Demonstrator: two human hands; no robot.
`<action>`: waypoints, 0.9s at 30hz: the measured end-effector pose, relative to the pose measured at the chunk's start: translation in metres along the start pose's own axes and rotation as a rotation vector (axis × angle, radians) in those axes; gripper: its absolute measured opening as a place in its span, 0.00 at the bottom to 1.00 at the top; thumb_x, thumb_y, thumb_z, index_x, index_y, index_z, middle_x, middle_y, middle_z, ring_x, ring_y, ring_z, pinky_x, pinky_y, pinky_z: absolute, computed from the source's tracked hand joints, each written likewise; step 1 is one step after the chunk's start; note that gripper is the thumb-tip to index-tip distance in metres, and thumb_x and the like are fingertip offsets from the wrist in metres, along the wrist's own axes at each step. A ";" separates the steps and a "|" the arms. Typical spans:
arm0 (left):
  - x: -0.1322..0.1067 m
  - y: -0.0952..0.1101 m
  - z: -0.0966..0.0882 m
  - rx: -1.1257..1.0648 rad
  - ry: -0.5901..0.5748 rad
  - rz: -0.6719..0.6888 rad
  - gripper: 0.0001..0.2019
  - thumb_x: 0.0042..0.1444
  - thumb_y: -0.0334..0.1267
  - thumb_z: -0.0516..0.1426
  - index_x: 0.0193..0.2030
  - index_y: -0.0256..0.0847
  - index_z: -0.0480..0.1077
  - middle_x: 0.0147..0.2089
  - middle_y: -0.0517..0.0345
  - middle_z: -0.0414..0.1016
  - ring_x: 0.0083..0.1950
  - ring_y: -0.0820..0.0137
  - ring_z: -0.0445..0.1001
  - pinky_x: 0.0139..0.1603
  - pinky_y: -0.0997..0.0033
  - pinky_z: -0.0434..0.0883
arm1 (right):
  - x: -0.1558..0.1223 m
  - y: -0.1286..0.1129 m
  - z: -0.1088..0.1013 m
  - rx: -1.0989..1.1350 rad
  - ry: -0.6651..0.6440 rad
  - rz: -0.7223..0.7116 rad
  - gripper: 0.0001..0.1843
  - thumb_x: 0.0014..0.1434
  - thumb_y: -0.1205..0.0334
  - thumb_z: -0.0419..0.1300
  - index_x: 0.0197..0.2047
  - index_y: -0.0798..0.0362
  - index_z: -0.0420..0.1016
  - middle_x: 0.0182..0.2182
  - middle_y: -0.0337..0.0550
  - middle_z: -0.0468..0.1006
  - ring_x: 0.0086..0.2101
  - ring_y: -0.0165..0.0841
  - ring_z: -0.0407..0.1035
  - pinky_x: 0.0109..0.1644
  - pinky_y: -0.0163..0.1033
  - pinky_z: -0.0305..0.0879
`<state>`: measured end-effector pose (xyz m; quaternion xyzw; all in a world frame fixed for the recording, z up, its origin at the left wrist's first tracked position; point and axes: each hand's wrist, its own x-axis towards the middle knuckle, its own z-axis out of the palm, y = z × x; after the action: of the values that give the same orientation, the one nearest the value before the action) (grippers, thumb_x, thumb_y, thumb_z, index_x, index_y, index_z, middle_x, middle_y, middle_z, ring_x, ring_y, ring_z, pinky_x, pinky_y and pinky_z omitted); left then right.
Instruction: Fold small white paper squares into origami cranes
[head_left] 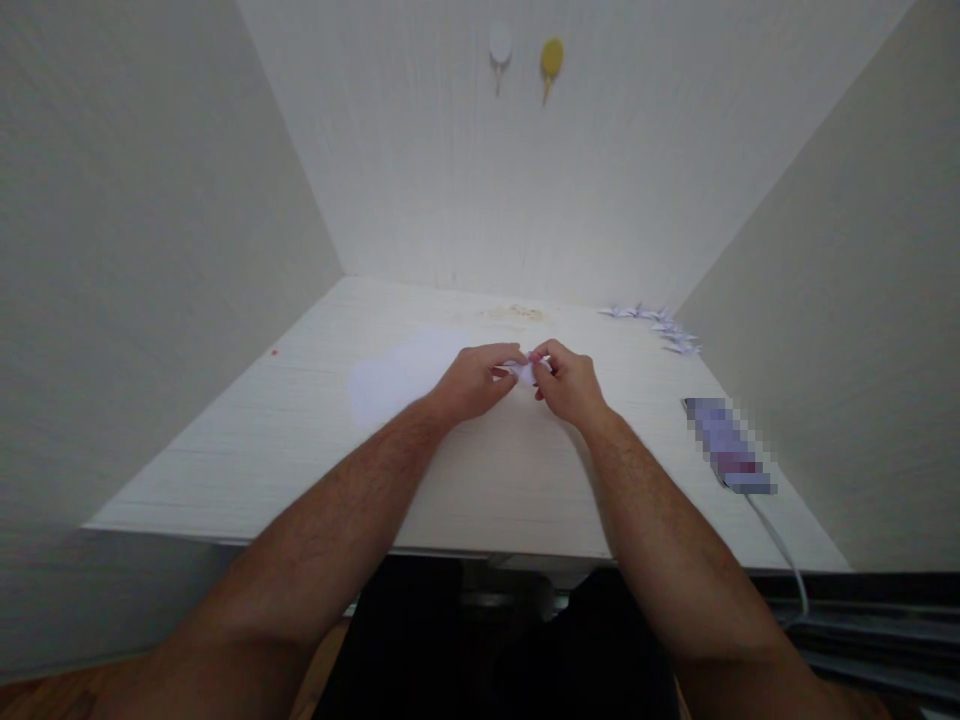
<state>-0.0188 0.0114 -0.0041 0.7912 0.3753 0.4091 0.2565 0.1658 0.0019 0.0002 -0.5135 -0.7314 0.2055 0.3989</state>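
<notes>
Both hands meet over the middle of a white desk (240, 440). My left hand (472, 380) and my right hand (571, 385) each pinch one side of a small folded piece of white paper (523, 372) held between the fingertips, just above the desk surface. Most of the paper is hidden by the fingers. A sheet of pale paper (401, 380) lies flat on the desk just left of my left hand.
Several small folded paper pieces (660, 325) lie in a row at the desk's back right corner. A pixelated flat device (727, 445) with a white cable (780, 545) rests near the right edge. Two hooks, white (499, 48) and yellow (552, 60), hang on the back wall. Walls enclose three sides.
</notes>
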 end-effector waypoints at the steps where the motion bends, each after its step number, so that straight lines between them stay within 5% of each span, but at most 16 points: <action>1: 0.000 -0.001 0.000 0.025 -0.018 0.007 0.10 0.50 0.29 0.56 0.39 0.41 0.76 0.47 0.55 0.78 0.47 0.70 0.76 0.48 0.72 0.72 | 0.000 0.001 0.000 0.001 -0.008 -0.005 0.08 0.59 0.64 0.53 0.39 0.50 0.73 0.21 0.35 0.76 0.19 0.27 0.71 0.26 0.31 0.63; 7: 0.001 -0.006 -0.003 0.119 -0.052 -0.020 0.05 0.51 0.33 0.58 0.32 0.43 0.77 0.35 0.57 0.80 0.36 0.71 0.75 0.41 0.73 0.69 | 0.002 0.001 -0.004 0.076 -0.170 0.040 0.10 0.57 0.60 0.57 0.34 0.54 0.79 0.20 0.39 0.76 0.20 0.28 0.71 0.24 0.32 0.64; 11: 0.001 -0.008 -0.006 0.043 0.003 -0.102 0.06 0.52 0.36 0.59 0.32 0.41 0.77 0.31 0.58 0.79 0.32 0.73 0.73 0.34 0.75 0.67 | 0.003 0.002 -0.010 0.264 -0.322 0.082 0.13 0.50 0.64 0.62 0.41 0.54 0.78 0.24 0.40 0.79 0.24 0.29 0.72 0.26 0.33 0.67; 19: 0.003 -0.008 -0.005 -0.136 0.082 -0.195 0.07 0.49 0.39 0.61 0.31 0.38 0.78 0.33 0.55 0.80 0.31 0.73 0.74 0.32 0.76 0.68 | 0.005 0.003 -0.010 0.314 -0.183 0.107 0.11 0.50 0.55 0.65 0.31 0.55 0.77 0.20 0.40 0.77 0.21 0.28 0.70 0.25 0.33 0.65; 27: 0.002 -0.008 -0.002 -0.139 0.119 -0.230 0.07 0.48 0.39 0.61 0.31 0.38 0.77 0.32 0.56 0.80 0.32 0.72 0.75 0.32 0.75 0.68 | 0.006 0.004 -0.011 0.084 -0.101 0.052 0.11 0.54 0.56 0.62 0.30 0.56 0.77 0.21 0.41 0.78 0.21 0.27 0.68 0.24 0.31 0.60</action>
<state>-0.0227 0.0178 -0.0076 0.6977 0.4490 0.4479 0.3331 0.1761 0.0079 0.0059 -0.5041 -0.7279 0.2718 0.3771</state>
